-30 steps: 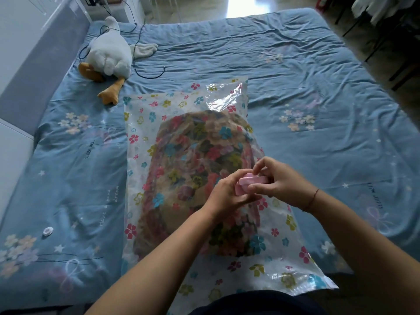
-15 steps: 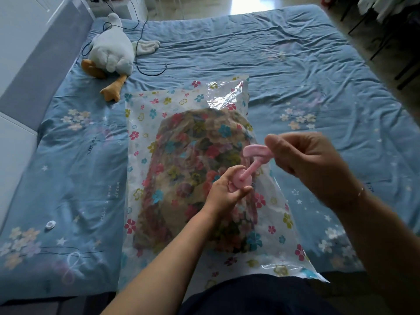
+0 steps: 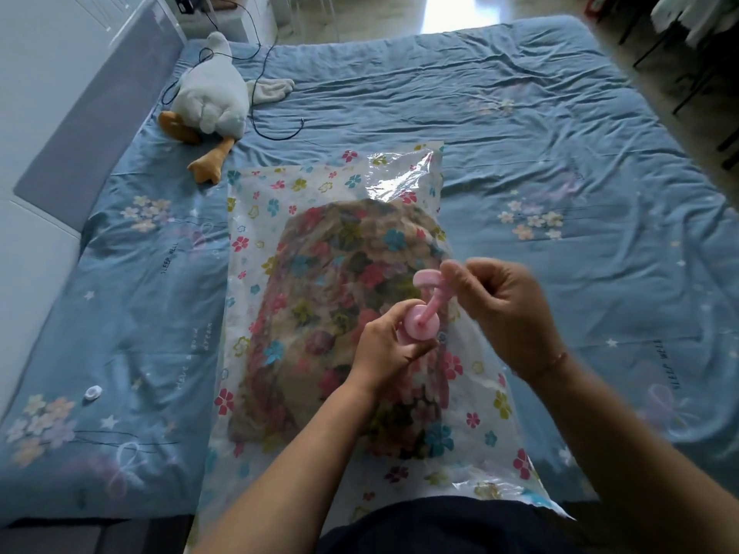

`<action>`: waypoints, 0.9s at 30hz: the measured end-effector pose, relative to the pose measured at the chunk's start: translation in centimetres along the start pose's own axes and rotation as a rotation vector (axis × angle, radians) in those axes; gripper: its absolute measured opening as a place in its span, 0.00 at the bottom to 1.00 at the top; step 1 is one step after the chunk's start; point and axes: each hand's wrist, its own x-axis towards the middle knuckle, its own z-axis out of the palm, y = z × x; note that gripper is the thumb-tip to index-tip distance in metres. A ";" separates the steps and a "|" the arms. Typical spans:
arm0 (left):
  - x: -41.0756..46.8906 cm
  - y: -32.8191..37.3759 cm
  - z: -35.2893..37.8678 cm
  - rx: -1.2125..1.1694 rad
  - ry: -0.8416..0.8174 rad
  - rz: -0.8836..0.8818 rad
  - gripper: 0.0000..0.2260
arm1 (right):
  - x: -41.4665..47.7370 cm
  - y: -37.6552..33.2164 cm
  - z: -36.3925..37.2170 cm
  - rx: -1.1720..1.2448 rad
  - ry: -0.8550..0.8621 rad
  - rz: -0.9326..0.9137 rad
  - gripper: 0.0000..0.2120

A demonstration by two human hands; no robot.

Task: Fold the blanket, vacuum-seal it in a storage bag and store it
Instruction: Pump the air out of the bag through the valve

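Head: pump (image 3: 433,305) apparently between fingers (image 3: 460,278)

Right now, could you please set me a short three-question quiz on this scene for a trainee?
1. True or false: the blanket already lies inside the storage bag.
2. What does the left hand grip? A. the bag's far edge; B. the body of the pink pump; C. nothing.
3. Fill in: the right hand holds the pump by its T-shaped ____.
Key: 1 true; 2 B; 3 handle.
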 end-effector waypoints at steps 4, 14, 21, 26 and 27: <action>-1.1 0.4 1.1 -0.024 0.035 0.016 0.21 | -0.9 4.9 0.8 -0.352 -0.236 0.230 0.22; -1.8 1.7 0.5 -0.010 0.087 0.045 0.22 | -3.1 2.6 2.0 -0.237 0.112 0.052 0.36; -0.5 0.4 -1.2 -0.048 0.031 0.057 0.24 | -1.5 -1.8 2.5 -0.006 0.300 -0.129 0.28; -0.7 -0.2 -1.3 -0.058 0.020 0.053 0.22 | -2.1 2.1 4.7 -0.246 0.190 0.087 0.29; -0.7 -0.2 -1.5 -0.081 0.018 0.056 0.22 | -2.0 2.4 4.9 -0.261 0.161 0.118 0.28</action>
